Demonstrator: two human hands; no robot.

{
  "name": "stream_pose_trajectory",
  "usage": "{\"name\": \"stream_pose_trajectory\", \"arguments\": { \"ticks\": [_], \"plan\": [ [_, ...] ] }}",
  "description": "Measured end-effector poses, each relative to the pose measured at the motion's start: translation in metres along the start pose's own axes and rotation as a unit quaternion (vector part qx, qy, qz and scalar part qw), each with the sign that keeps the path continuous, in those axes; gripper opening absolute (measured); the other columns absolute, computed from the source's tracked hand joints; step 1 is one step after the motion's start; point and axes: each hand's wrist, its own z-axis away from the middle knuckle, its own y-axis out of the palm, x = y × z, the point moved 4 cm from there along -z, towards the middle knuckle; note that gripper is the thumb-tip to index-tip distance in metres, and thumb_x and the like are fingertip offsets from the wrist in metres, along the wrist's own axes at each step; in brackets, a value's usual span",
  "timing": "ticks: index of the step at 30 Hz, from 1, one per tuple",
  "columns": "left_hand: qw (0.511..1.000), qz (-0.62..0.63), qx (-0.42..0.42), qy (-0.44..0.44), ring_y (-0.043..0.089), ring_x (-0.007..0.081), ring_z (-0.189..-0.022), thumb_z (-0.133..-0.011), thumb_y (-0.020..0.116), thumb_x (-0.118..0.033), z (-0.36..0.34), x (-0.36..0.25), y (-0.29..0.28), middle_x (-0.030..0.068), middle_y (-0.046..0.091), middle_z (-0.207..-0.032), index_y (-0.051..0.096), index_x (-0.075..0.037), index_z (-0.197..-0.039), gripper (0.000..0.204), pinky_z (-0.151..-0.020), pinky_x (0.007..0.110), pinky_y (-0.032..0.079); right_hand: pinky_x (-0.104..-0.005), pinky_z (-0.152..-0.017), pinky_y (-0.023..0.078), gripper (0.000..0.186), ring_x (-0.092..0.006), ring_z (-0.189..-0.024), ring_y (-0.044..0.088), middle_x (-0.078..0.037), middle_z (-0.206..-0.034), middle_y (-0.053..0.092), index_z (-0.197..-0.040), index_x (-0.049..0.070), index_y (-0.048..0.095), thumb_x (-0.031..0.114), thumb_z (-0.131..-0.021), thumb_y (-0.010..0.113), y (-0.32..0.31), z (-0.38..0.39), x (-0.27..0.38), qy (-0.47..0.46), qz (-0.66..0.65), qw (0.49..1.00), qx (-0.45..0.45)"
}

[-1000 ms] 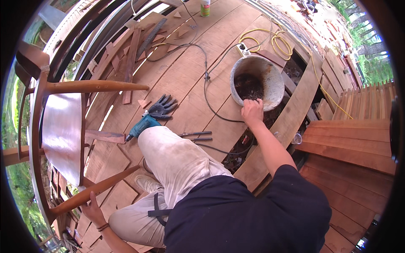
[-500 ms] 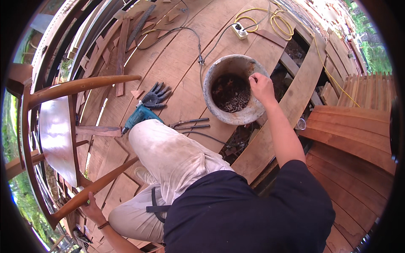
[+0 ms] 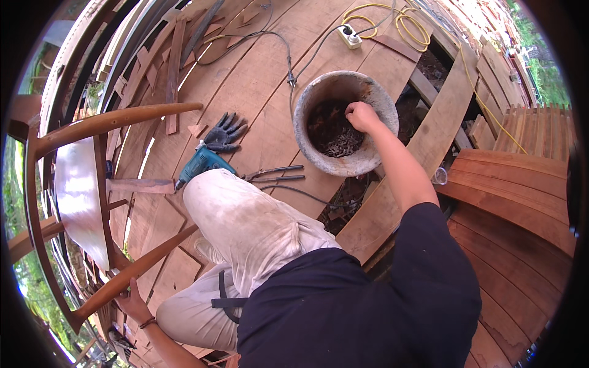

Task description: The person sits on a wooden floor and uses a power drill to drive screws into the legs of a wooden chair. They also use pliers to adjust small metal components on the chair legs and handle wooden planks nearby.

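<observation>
My right hand (image 3: 363, 117) is over the mouth of a round, stained grey pot (image 3: 384, 161), its fingers pinched together. What they hold, if anything, is too small to see. Many small grey pieces, like nails or screws (image 3: 345, 145), lie on the dark bottom of the pot. At the lower left, my left hand (image 3: 132, 303) grips the leg of a wooden chair (image 3: 123, 285); most of its fingers are hidden behind the leg. The chair is tipped over, its shiny pale seat panel (image 3: 78, 193) facing me.
A teal power drill (image 3: 207, 162) lies by my knee beside a dark work glove (image 3: 224, 133) and long-handled pliers (image 3: 279, 173). Cables run to a white socket block (image 3: 350, 38). Gaps open between floor planks (image 3: 392, 211) by the pot. Wooden slatted furniture (image 3: 509, 190) stands right.
My right hand has moved slightly left and down into the pot's mouth. The pot sits a little higher in view. My left hand stays on the chair leg.
</observation>
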Motion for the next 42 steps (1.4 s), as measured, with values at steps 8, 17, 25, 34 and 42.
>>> {"name": "stream_pose_trajectory", "arguments": {
  "ticks": [8, 17, 25, 34, 42],
  "plan": [
    [1.0, 0.013, -0.001, 0.002, 0.063, 0.0243, -0.108, -0.085, 0.078, -0.013, 0.004, -0.003, -0.002, 0.0186, 0.063, -0.121, 0.05, 0.01, -0.129, 0.057, -0.093, 0.036, 0.052, -0.0449, -0.09, 0.051, 0.025, -0.0379, -0.1, 0.066, -0.021, -0.102, 0.07, -0.101, 0.006, 0.072, 0.021, -0.082, 0.064, 0.037, -0.014, 0.032, -0.085, 0.017, 0.996, 0.024],
    [0.995, 0.093, -0.031, -0.03, 0.067, 0.0165, -0.083, -0.094, 0.068, -0.03, 0.007, -0.004, -0.01, 0.0092, 0.071, -0.096, 0.066, 0.002, -0.108, 0.035, -0.069, 0.028, 0.054, -0.0435, -0.08, 0.048, 0.024, -0.0338, -0.091, 0.059, -0.015, -0.097, 0.058, -0.096, 0.005, 0.066, 0.019, -0.078, 0.071, 0.048, 0.1, 0.207, -0.295, 0.061, 0.926, -0.229],
    [0.991, 0.113, -0.018, -0.063, 0.059, 0.0127, -0.073, -0.097, 0.059, -0.047, 0.017, -0.023, -0.021, 0.0061, 0.065, -0.082, 0.067, 0.0, -0.11, 0.05, -0.066, 0.029, 0.049, -0.0485, -0.085, 0.048, 0.041, -0.0358, -0.102, 0.059, -0.019, -0.116, 0.058, -0.118, 0.005, 0.06, 0.022, -0.081, 0.068, 0.149, 0.115, 0.256, -0.483, 0.052, 0.871, -0.074],
    [0.985, 0.138, 0.002, -0.099, 0.061, 0.0116, -0.076, -0.095, 0.064, -0.042, 0.015, -0.022, -0.022, 0.0067, 0.068, -0.089, 0.067, 0.0, -0.113, 0.046, -0.068, 0.028, 0.051, -0.0491, -0.075, 0.052, 0.022, -0.0386, -0.101, 0.059, -0.019, -0.107, 0.054, -0.107, 0.01, 0.06, 0.023, -0.091, 0.053, 0.308, 0.119, 0.243, -0.372, 0.159, 0.906, 0.127],
    [0.99, 0.119, -0.002, -0.07, 0.064, 0.0136, -0.082, -0.099, 0.061, -0.034, 0.004, -0.011, -0.009, 0.0086, 0.069, -0.094, 0.065, 0.004, -0.11, 0.04, -0.071, 0.029, 0.055, -0.0468, -0.087, 0.051, 0.028, -0.0364, -0.107, 0.058, -0.016, -0.106, 0.059, -0.108, 0.007, 0.061, 0.016, -0.081, 0.063, 0.261, 0.114, 0.238, -0.314, 0.056, 0.931, 0.177]
  ]
}}
